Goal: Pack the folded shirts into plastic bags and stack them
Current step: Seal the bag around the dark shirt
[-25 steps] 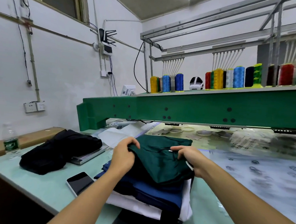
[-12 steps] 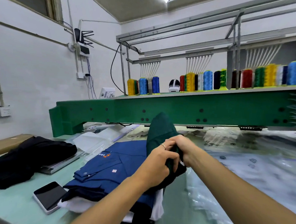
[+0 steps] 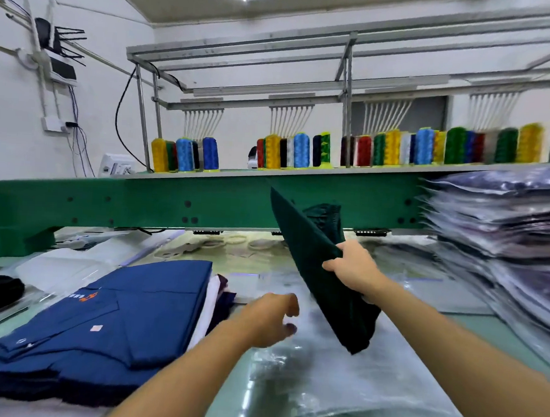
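Gripping a folded dark green shirt [image 3: 321,275] by 1 edge, the person's right hand [image 3: 355,271] holds it up in the air, fingers curled tightly round the cloth. The shirt is steeply tilted: 1 corner points up in front of the long green machine beam [image 3: 171,205], and the lower end hangs clear above the pale green table [image 3: 238,412].

The left hand [image 3: 270,321] hovers lower, just left of the green shirt and not touching it. It holds nothing; its fingers are loosely curled, with the thumb apart from them. The hand is slightly blurred.

Beneath both hands, flat clear plastic bags [image 3: 352,390] lie spread on the table, shiny and wrinkled. What is in them cannot be told.

Left of the left arm sits a pile of folded shirts with no bag round them, topped by a royal blue shirt with a small orange logo [image 3: 125,321]; white and dark layers show at the pile's right edge.

At the far right stands a tall stack of clear bags holding dark garments [image 3: 506,254], leaning slightly.

A row of coloured thread spools [image 3: 300,148] lines the shelf on top of the beam
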Demonstrator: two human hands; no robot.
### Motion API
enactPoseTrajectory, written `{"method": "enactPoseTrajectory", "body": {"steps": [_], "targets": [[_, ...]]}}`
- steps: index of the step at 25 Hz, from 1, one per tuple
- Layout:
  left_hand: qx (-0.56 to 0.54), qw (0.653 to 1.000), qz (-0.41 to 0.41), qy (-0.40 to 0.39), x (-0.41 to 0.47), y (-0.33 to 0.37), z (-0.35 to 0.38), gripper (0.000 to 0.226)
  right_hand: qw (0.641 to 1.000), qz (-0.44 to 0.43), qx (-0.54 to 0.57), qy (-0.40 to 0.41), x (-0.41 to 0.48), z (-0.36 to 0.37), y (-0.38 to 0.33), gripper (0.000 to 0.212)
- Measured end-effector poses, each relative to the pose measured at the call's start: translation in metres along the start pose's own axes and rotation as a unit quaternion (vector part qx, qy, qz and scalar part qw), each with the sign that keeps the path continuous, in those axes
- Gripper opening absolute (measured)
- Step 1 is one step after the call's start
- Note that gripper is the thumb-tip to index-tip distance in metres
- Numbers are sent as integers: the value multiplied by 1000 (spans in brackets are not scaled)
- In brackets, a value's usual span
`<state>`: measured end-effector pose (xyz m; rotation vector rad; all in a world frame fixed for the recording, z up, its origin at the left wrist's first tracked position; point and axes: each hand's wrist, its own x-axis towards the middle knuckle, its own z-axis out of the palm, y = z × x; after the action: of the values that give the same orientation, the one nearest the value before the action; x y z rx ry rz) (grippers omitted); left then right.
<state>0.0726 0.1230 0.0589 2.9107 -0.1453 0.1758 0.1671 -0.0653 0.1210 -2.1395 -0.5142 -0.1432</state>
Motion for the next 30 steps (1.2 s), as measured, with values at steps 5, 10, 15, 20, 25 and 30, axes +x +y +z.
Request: {"method": "enactPoseTrajectory", "body": {"steps": [5,10,15,20,25,30], "targets": [[113,990,37,-71,30,13,47,35,994,10,-113,3,-12,-65,47,14],[230,973,-4,-6,49,19,58,20,985,-1,-173,-7,-17,-106,77,2],[141,988,-6,56,62,23,58,37,976,-24,-218,-14,-19,-126,91,16],[109,991,-39,62,72,39,72,29,974,-62,-216,-30,-23,-134,99,14],[-56,980,-142,132,98,39,54,10,967,-118,-218,-63,-35,-136,115,30],[-341,915,-151,155,121,27,26,35,951,-133,-271,-64,-34,-141,141,16]]}}
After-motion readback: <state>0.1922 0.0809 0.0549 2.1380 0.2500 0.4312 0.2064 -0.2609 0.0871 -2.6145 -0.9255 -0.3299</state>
